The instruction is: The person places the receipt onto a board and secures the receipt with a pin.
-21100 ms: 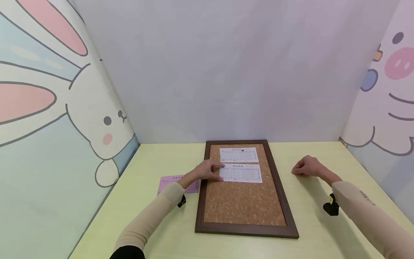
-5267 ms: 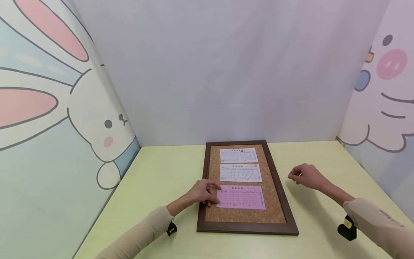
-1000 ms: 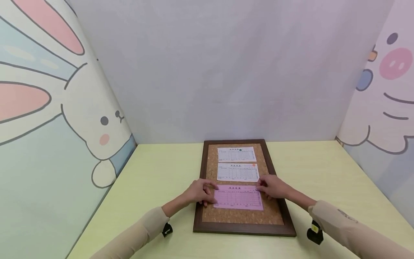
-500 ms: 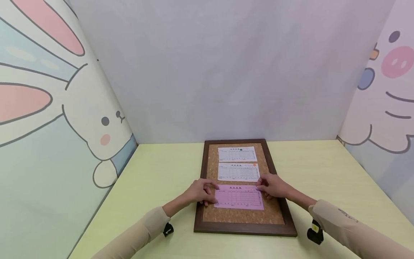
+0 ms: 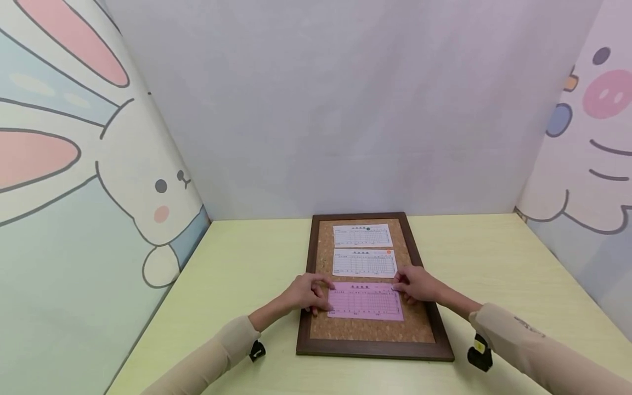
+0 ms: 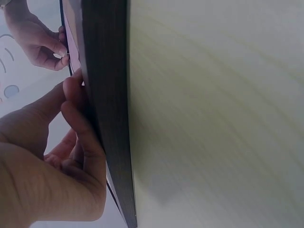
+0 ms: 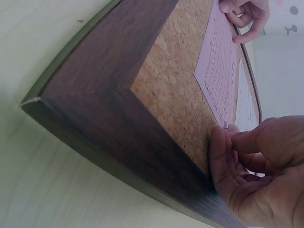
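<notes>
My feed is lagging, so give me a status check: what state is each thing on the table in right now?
Cork board: flat on the table.
Top white slip: on the cork, green pin in it.
Middle white slip: on the cork, orange pin at its corner.
Pink slip: flat on the cork, no pin visible.
Left hand: pressing the pink slip's left edge.
Right hand: fingers pinched at its upper right corner.

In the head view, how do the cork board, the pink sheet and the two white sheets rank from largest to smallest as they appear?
1. cork board, clearly largest.
2. pink sheet.
3. nearer white sheet.
4. farther white sheet.
The three sheets differ only slightly; the camera's nearness may explain this, so their true order is unsure.
</notes>
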Action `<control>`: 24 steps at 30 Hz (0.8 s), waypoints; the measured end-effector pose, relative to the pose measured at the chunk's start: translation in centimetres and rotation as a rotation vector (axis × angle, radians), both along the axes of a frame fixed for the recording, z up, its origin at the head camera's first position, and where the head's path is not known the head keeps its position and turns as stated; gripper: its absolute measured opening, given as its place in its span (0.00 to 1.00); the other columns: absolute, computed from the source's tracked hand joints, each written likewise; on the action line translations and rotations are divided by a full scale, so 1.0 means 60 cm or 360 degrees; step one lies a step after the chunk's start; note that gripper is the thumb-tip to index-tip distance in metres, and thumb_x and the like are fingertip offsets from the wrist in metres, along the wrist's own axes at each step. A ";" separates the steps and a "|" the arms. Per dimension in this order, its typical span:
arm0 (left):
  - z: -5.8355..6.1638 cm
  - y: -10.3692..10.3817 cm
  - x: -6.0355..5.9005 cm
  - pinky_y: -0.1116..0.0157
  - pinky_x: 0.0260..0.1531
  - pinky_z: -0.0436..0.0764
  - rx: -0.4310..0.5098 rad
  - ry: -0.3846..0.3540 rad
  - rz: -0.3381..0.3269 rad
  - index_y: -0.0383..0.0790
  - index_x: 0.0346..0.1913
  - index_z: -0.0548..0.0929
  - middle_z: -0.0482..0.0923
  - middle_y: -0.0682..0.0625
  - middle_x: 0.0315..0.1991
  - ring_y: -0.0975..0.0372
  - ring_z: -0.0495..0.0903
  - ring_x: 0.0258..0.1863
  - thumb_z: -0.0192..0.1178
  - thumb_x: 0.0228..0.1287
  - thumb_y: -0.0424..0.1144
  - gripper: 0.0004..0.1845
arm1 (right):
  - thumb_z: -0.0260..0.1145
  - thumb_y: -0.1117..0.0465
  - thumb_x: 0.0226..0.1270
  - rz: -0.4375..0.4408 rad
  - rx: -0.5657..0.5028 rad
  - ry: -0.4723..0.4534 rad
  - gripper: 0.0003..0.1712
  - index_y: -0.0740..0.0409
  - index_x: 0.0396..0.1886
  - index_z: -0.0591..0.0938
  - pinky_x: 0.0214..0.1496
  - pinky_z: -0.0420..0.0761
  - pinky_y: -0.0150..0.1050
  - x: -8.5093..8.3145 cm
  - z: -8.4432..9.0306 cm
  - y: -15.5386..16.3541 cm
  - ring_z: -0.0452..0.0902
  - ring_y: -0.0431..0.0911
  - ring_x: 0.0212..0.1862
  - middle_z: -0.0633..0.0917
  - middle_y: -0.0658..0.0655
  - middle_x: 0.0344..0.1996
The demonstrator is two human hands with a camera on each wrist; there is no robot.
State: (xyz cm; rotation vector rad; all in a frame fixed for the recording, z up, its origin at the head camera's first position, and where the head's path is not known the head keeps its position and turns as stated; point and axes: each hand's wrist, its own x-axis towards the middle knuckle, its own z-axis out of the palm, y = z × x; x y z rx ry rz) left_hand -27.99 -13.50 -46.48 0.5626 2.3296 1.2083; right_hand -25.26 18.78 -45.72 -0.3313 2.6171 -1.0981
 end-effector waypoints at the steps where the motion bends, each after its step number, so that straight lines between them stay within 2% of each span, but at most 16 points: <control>1: -0.001 -0.001 0.000 0.73 0.14 0.70 0.0002 -0.0001 -0.0002 0.38 0.49 0.85 0.83 0.53 0.19 0.66 0.77 0.12 0.76 0.55 0.30 0.18 | 0.65 0.69 0.71 -0.0006 0.0001 0.0006 0.04 0.64 0.35 0.79 0.26 0.81 0.35 0.000 -0.001 -0.001 0.75 0.41 0.25 0.79 0.54 0.27; 24: -0.003 -0.002 -0.003 0.73 0.14 0.70 -0.0001 0.0003 -0.0017 0.37 0.50 0.84 0.82 0.53 0.19 0.67 0.77 0.12 0.76 0.54 0.31 0.19 | 0.66 0.69 0.71 -0.0098 0.0059 -0.0075 0.05 0.65 0.34 0.80 0.27 0.83 0.36 0.000 0.011 -0.011 0.77 0.41 0.25 0.80 0.55 0.25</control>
